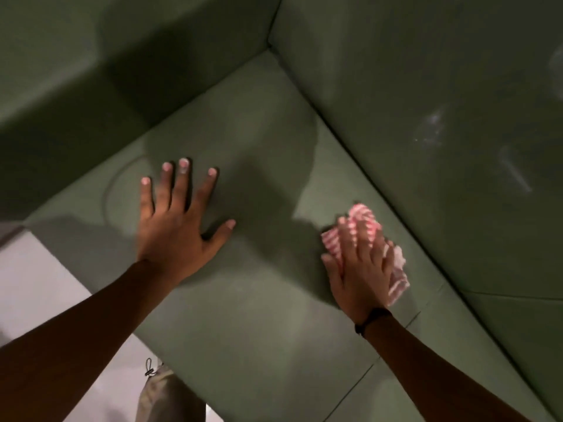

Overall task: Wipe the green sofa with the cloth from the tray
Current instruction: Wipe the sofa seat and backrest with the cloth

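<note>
The green sofa's seat cushion point(243, 141) fills the middle of the head view, with its backrest point(426, 71) on the right and an armrest point(91, 56) at the upper left. A crumpled red-and-white striped cloth point(365, 217) lies on the seat close to the backrest. My right hand point(359, 266) presses flat on the cloth, fingers over it. My left hand point(179, 220) rests flat on the seat to the left of the cloth, fingers spread, holding nothing.
Pale smudges point(432, 126) mark the backrest at the right. A seam point(396, 339) splits the seat cushion from the one nearer me. Light floor point(36, 284) shows at the lower left, beside my beige trouser leg point(164, 397).
</note>
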